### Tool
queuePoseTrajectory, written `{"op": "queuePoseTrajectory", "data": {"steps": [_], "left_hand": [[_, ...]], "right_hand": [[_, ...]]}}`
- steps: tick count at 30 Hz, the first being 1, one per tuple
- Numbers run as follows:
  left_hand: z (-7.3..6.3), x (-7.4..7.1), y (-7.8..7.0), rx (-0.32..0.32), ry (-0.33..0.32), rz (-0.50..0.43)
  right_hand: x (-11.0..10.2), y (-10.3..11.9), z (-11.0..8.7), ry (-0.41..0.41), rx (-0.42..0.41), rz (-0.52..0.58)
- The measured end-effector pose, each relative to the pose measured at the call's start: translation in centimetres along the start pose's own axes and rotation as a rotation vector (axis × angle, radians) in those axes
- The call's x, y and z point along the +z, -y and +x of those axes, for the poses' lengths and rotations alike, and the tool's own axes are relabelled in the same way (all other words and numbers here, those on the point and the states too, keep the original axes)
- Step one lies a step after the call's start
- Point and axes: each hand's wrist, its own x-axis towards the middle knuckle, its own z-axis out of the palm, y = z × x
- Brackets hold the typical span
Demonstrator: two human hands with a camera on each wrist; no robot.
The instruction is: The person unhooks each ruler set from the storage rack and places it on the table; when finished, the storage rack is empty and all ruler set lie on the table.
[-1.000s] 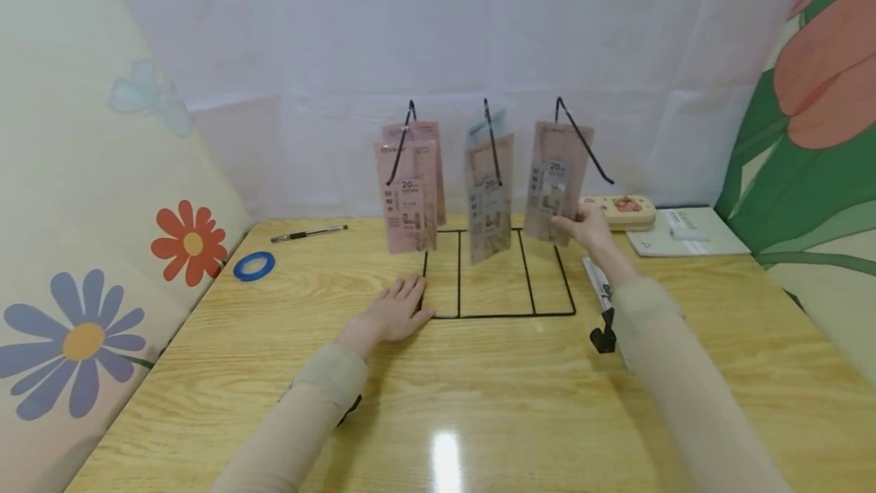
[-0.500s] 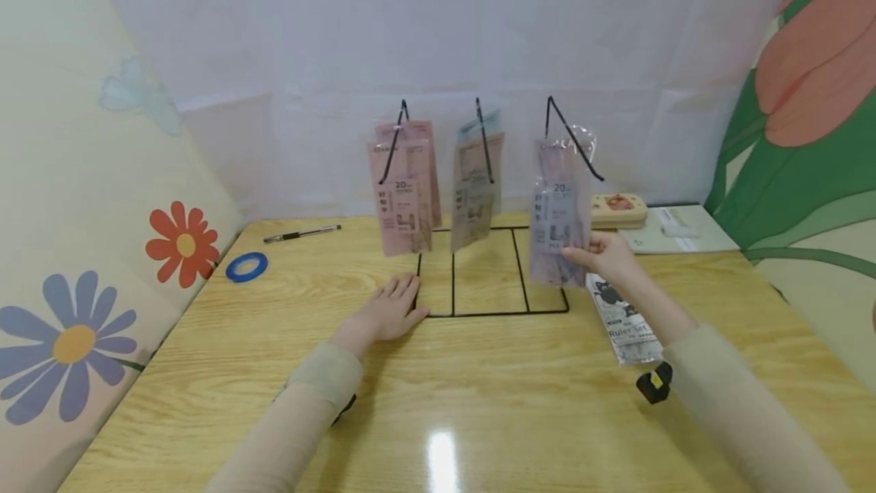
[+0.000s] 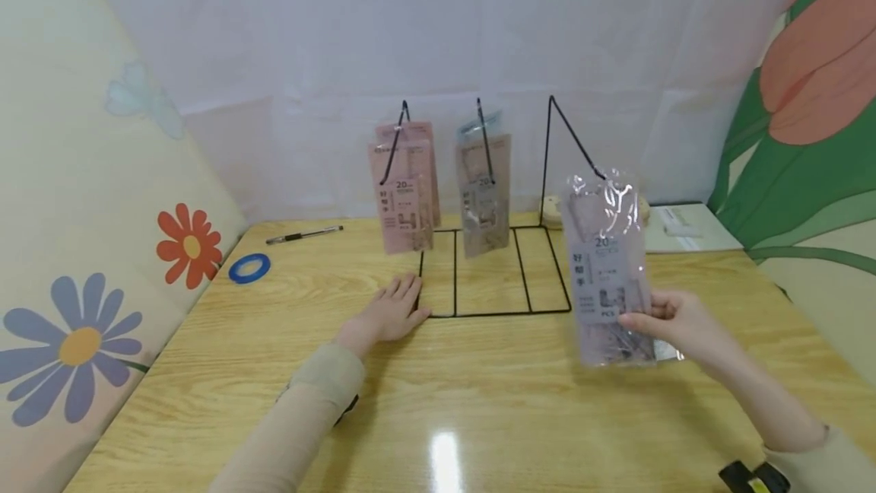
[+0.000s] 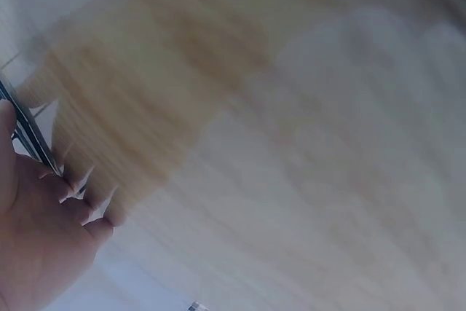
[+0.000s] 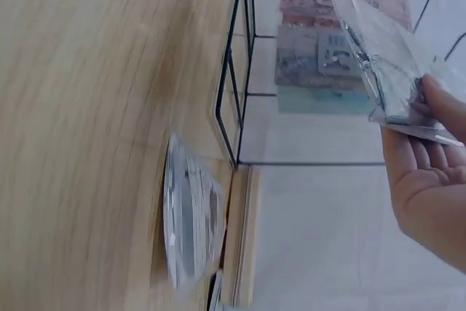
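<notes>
My right hand (image 3: pixel 691 326) pinches the lower right edge of a clear plastic ruler set packet (image 3: pixel 602 272), pinkish with "20" printed on it. The packet's top is beside the front tip of the right hook (image 3: pixel 578 139); whether they touch I cannot tell. In the right wrist view, thumb and fingers hold the packet (image 5: pixel 375 56) from either side. My left hand (image 3: pixel 390 314) lies flat at the left side of the black wire rack (image 3: pixel 513 314), fingers extended. Pink packets (image 3: pixel 404 196) hang on the left hook, brownish and bluish ones (image 3: pixel 484 196) on the middle hook.
Another ruler set packet (image 5: pixel 193 216) lies on the table right of the rack, mostly hidden in the head view. Behind are a cream pencil case (image 3: pixel 550 211) and a pale notebook (image 3: pixel 691 230). A blue tape roll (image 3: pixel 249 268) and a pen (image 3: pixel 304 235) lie left.
My right hand has drawn the packet along the right hook, forward, down and to the right, to the hook's tip. The right hook now bears no other packet. My left hand has stayed put.
</notes>
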Motion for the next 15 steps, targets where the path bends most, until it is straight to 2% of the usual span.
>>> {"op": "queuePoseTrajectory", "data": {"steps": [4, 8, 12, 15], "left_hand": [[0.3, 0.0, 0.1, -0.01, 0.011, 0.003], [0.6, 0.0, 0.1, -0.015, 0.012, 0.001], [0.8, 0.0, 0.3, -0.02, 0.008, 0.002], [0.9, 0.0, 0.3, -0.023, 0.006, 0.008]], "right_hand": [[-2.2, -1.9, -1.8, -0.03, -0.017, 0.03], [-5.3, -4.2, -2.3, -0.098, 0.007, 0.002], [-8.3, -6.3, -1.4, -0.167, 0.133, -0.137], [-10.0, -7.9, -0.3, -0.164, 0.215, -0.287]]}}
